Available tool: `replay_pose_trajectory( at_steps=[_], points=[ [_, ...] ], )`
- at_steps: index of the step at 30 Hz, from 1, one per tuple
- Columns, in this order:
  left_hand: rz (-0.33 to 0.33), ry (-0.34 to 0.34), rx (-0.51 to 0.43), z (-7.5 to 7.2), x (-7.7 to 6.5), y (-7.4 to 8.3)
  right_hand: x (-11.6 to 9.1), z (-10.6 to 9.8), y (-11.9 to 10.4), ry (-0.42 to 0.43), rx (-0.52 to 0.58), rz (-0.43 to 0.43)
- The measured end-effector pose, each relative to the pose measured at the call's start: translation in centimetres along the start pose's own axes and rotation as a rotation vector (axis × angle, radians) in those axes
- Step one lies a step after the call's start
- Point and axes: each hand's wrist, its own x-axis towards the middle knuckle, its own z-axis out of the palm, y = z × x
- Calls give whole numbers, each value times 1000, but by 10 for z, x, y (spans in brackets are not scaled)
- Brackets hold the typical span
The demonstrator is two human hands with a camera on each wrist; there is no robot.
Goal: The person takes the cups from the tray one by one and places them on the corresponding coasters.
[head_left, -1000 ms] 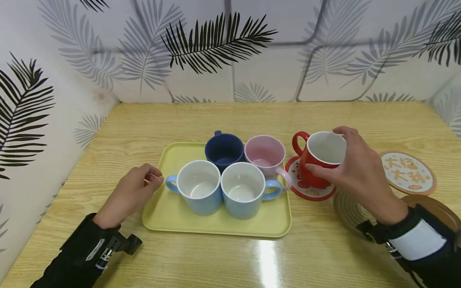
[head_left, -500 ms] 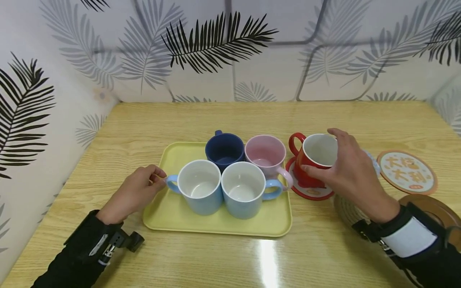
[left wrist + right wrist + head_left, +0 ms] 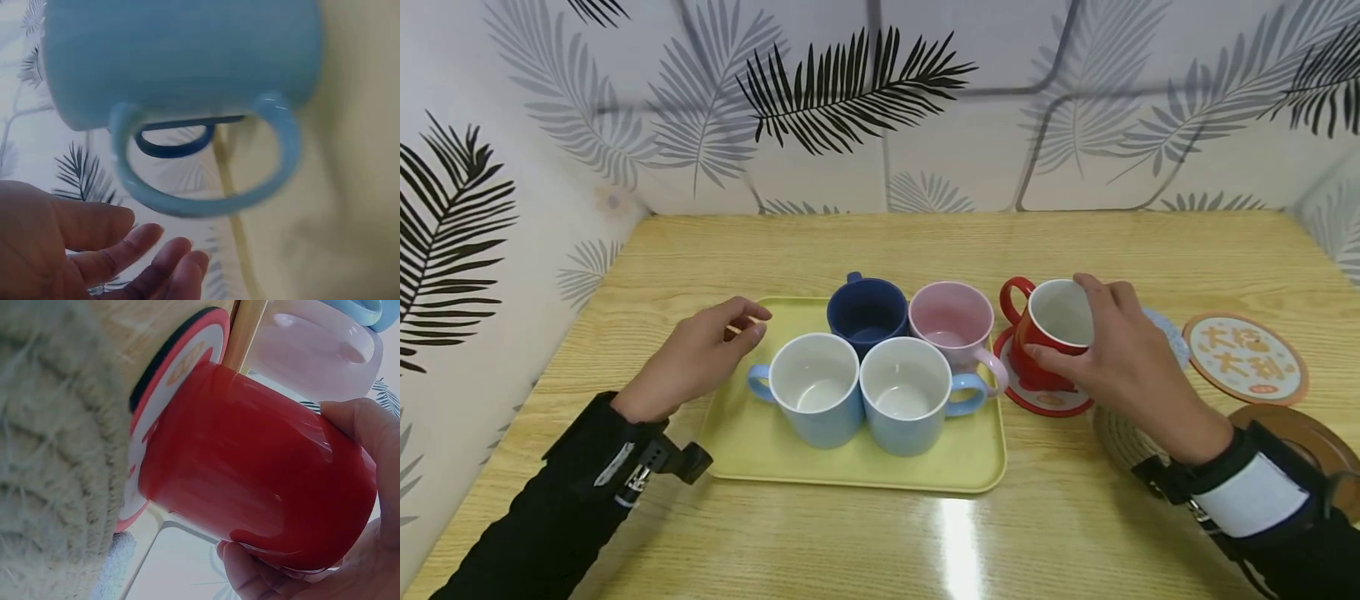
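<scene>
On a red-edged coaster (image 3: pixel 1051 403), just right of the yellow tray (image 3: pixel 741 446), stands the red mug (image 3: pixel 250 465), with the right hand (image 3: pixel 1131 367) gripping it. The left hand (image 3: pixel 696 354) is loose and free by the tray's left edge, near 1 light blue mug (image 3: pixel 823 417).

Four mugs (image 3: pixel 887 379) are set in two rows on a tray (image 3: pixel 752 454); to its right, a fifth mug (image 3: pixel 1032 335) is placed on a coaster (image 3: pixel 1051 405), with another coaster (image 3: pixel 1247 358) laid farther right.
</scene>
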Motion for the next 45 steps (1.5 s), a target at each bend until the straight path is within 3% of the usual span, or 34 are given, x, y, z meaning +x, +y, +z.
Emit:
replay_pose_trajectory(
  at_steps=[6, 11, 16, 20, 27, 33, 38, 45],
  points=[
    [66, -86, -43, -8, 31, 30, 1, 0, 1, -1, 0, -11],
    [124, -206, 36, -5, 56, 42, 1, 0, 0, -10, -5, -1],
    [113, -306, 100, -1, 75, 47, 0, 1, -1, -10, -2, -1],
    [92, -349, 108, 2, 84, 52, -1, 1, 0, -1, 5, -5],
    [91, -339, 138, 5, 89, 59, -1, 2, 1, 16, 6, -13],
    [83, -309, 78, 6, 86, 58, -2, 3, 1, 13, 6, -17],
    [29, -285, 10, 6, 82, 55, -2, 4, 2, 13, 6, -23],
    [-97, -251, -81, 7, 73, 55, -2, 3, 2, 7, 15, -13]
  ],
)
